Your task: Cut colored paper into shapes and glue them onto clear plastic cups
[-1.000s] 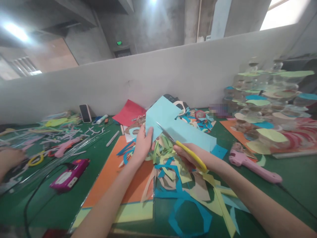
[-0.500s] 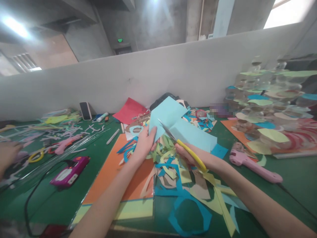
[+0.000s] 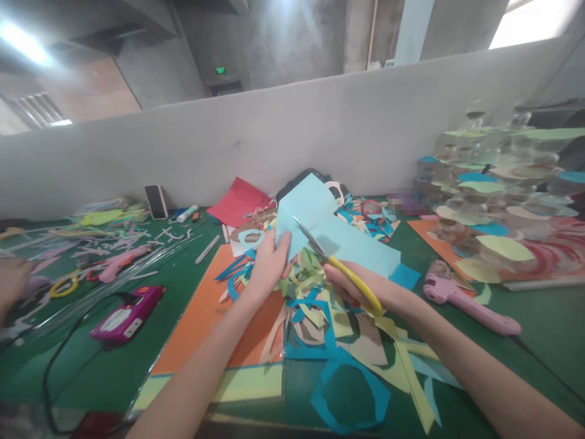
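A light blue sheet of paper (image 3: 306,201) is raised above the middle of the table, pinched at its lower left edge by my left hand (image 3: 272,259). My right hand (image 3: 345,283) is closed round yellow-handled scissors (image 3: 354,281). Their blades lie across the sheet and point up and left; part of the lower blade is hidden by the paper. Below both hands is a heap of green, blue and beige paper scraps (image 3: 315,317). A blue paper ring (image 3: 381,402) lies at the front of it. Under my left forearm is a stack of orange paper (image 3: 205,323).
At right lies a pink glue gun (image 3: 470,308) with its cord, before a tower of clear bottles and paper discs (image 3: 493,213). At left are a magenta box (image 3: 128,314) with a black cable, another person's hand (image 3: 13,280) and a phone (image 3: 156,202). A low wall (image 3: 183,146) stands behind.
The scissors have closed somewhat on the light blue sheet, and the sheet's upper right part has shifted. Both hands stay in nearly the same place.
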Demonstrator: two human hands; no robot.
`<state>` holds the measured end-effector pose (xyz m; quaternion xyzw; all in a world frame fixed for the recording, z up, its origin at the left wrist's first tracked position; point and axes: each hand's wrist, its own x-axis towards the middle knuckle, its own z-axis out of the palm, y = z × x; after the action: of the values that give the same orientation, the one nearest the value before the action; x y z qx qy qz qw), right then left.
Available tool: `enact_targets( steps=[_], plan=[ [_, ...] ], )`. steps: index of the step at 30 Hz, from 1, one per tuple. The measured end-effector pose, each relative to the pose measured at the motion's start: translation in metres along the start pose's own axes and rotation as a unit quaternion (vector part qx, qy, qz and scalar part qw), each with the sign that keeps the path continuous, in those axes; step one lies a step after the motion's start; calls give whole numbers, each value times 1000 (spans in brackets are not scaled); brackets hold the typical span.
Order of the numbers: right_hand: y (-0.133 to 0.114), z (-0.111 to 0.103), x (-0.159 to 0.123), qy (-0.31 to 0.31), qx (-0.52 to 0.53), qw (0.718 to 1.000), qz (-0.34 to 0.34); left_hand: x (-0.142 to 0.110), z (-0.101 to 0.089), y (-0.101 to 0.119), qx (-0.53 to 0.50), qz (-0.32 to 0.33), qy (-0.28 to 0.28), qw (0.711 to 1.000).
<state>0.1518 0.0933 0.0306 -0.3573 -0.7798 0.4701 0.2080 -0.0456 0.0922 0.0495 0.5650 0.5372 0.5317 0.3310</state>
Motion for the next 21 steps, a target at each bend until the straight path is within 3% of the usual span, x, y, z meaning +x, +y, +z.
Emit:
enact_targets(
  steps=[12,21],
  plan=[
    [-2,-5,-2,-11,-55,997,-45,-2,-1,-2,24,21,42,999],
    [-4,-3,-1,-11,-44,998,-48,-2,1,-2,2,22,9,1000]
  ],
)
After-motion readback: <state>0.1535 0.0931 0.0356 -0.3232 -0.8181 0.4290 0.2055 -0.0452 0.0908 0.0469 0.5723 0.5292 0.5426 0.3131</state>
